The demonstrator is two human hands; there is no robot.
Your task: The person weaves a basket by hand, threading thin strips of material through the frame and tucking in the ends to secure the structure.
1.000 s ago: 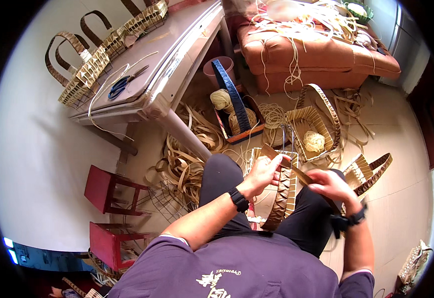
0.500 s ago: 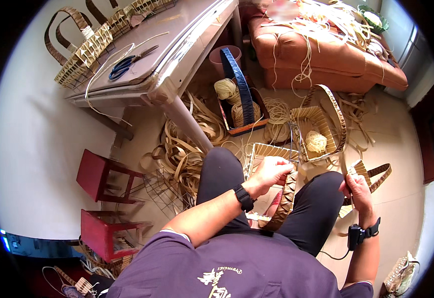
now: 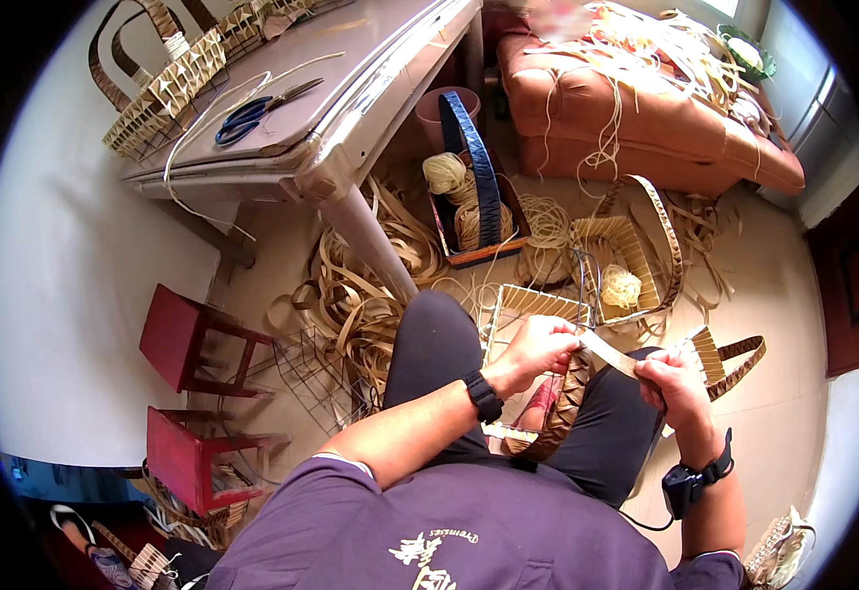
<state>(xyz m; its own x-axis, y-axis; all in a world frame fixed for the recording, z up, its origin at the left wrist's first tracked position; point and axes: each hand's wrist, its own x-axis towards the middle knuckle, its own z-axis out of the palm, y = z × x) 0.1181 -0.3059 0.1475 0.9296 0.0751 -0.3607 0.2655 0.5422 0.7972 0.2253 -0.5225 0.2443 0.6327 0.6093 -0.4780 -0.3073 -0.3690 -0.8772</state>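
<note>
Your left hand (image 3: 537,346) and right hand (image 3: 673,379), both closed, pinch the flat cane strip (image 3: 611,354) taut above the half-woven basket (image 3: 557,408), ready for weaving.

two red stools (image 3: 181,339) by the wall; one pair of scissors (image 3: 257,108) on the table (image 3: 351,128); two hands (image 3: 537,346) on one strip (image 3: 609,354)
</note>
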